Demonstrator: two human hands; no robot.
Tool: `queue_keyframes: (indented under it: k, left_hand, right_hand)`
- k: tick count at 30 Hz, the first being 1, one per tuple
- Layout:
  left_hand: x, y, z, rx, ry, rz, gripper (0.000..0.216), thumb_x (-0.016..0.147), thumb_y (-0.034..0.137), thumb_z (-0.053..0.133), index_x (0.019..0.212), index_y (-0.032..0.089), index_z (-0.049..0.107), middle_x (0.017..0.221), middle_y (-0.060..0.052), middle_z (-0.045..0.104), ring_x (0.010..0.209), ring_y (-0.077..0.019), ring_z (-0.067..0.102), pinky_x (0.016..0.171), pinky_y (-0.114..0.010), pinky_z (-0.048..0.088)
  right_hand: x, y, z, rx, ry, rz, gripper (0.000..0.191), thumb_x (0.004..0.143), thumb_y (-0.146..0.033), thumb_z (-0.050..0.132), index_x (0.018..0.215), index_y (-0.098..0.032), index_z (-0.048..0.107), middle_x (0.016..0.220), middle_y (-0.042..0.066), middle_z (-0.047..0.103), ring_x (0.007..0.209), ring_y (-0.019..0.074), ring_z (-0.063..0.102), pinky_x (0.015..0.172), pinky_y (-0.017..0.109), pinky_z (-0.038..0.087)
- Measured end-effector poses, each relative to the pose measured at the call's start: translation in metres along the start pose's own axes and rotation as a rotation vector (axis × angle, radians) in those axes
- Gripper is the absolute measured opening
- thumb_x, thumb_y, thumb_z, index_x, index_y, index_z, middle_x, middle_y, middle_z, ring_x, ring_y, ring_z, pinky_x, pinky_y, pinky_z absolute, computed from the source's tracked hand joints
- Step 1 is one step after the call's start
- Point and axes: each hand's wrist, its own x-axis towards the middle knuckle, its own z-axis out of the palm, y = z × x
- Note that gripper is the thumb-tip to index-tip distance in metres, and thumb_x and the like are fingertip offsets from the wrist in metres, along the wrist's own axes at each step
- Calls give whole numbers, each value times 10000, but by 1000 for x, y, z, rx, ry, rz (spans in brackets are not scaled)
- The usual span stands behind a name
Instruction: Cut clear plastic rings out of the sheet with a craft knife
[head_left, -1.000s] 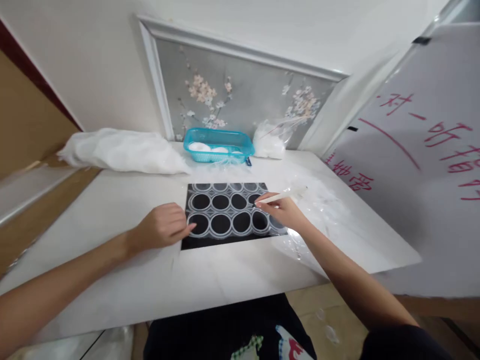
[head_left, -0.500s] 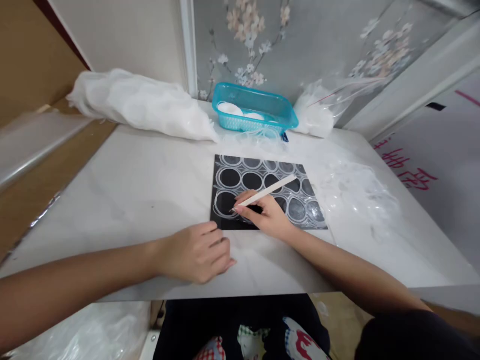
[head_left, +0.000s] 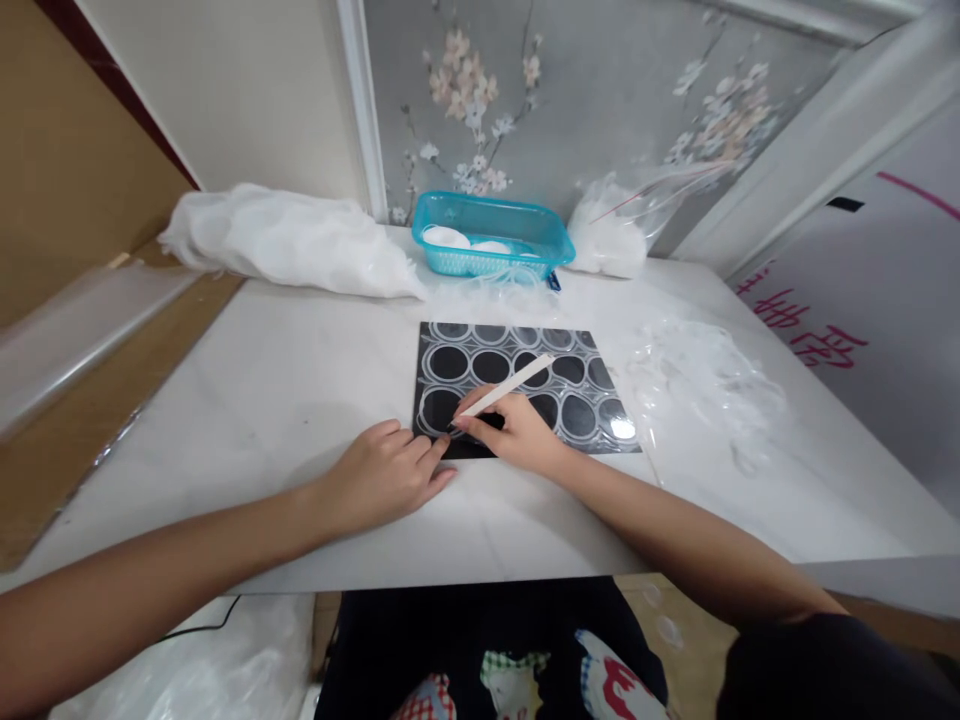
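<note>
A black board lies on the white table, covered by a clear film with rows of pale-rimmed round shapes. My right hand rests on its lower part, closed around a slim white stick held like a pen. The stick's thin tip points down-left, at the bottom-left circle. Beside it, my left hand lies at the board's lower-left corner. Its forefinger reaches onto the board near the tip, while the thumb sits apart on the table. I see nothing held in the left hand.
A blue plastic basket with white round pieces stands at the back. Left of it lies a long wrapped white bundle; a clear bag with white contents is to its right. Crumpled clear film scraps lie right of the board.
My left hand has moved from a loose curl on the table to the board's corner, its forefinger stretched out. The stick's tip has shifted slightly down along the bottom-left circle. The view has shifted a little.
</note>
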Motion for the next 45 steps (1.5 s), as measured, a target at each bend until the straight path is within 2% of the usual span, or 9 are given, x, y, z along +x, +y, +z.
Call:
queue_keyframes:
  k: [10, 15, 21, 24, 26, 28, 34, 38, 45]
  left_hand:
    - [0, -5, 1, -152, -149, -74, 340, 1012, 361, 497, 1074, 99, 705, 697, -43, 723, 604, -199, 666, 613, -325, 464]
    - [1, -10, 3, -353, -239, -200, 293, 1002, 351, 500, 1065, 157, 711, 816, -38, 765, 678, -205, 700, 658, -319, 486]
    - [8, -16, -5, -614, -419, -417, 296, 969, 334, 537, 1047, 177, 775, 700, -25, 721, 625, -190, 656, 612, -291, 421]
    - [12, -20, -10, -738, -492, -545, 344, 939, 379, 565, 1163, 207, 763, 637, -7, 693, 576, -171, 618, 597, -276, 404]
    - [12, -23, -12, -817, -521, -621, 367, 924, 411, 570, 1171, 222, 763, 606, 4, 680, 550, -159, 595, 571, -264, 395]
    - [10, -25, -11, -868, -520, -639, 363, 928, 428, 552, 1118, 223, 784, 619, 2, 691, 553, -155, 592, 559, -259, 392]
    - [4, -23, 1, -710, -223, -408, 293, 968, 348, 531, 921, 178, 766, 664, -6, 678, 606, -148, 600, 621, -267, 430]
    - [8, -12, 3, -569, 51, -168, 260, 1000, 327, 522, 986, 151, 713, 919, -78, 724, 864, -205, 640, 805, -330, 494]
    - [15, 2, 5, -499, -164, 24, 354, 1002, 443, 524, 1157, 151, 650, 1357, -125, 641, 1198, -293, 563, 959, -436, 463]
  right_hand:
    - [-7, -1, 2, -339, -74, -232, 189, 966, -149, 510, 955, -221, 684, 987, 41, 788, 1288, 276, 605, 1113, 533, 446]
    - [-14, 1, 3, -581, -127, -375, 222, 972, -133, 497, 1028, -254, 675, 988, 24, 793, 1341, 255, 553, 1219, 593, 275]
    - [-11, 4, 2, -730, -106, -510, 208, 976, -173, 517, 1014, -304, 673, 1017, -27, 788, 1195, 254, 618, 1231, 581, 254]
    - [23, 7, -25, -731, 183, -496, 227, 963, -150, 496, 981, -288, 676, 967, 9, 769, 1056, 242, 662, 1153, 586, 360]
    - [52, 6, -51, -593, 569, -328, 236, 982, -199, 450, 937, -245, 676, 931, 55, 736, 952, 234, 676, 1003, 529, 502]
    - [69, 2, -72, -450, 774, -184, 292, 1008, -237, 390, 948, -223, 676, 940, 70, 714, 912, 220, 685, 888, 457, 556]
    - [10, -14, -60, -363, 278, -53, 186, 942, -289, 573, 834, -227, 711, 875, 43, 752, 911, 233, 704, 878, 429, 561]
    - [-38, -8, -34, -204, 134, 82, 154, 921, -286, 609, 824, -242, 720, 862, 39, 769, 848, 230, 719, 773, 404, 593]
    - [-39, 3, -31, -122, 117, 80, 136, 923, -286, 623, 867, -219, 727, 898, 63, 764, 947, 233, 700, 844, 401, 578]
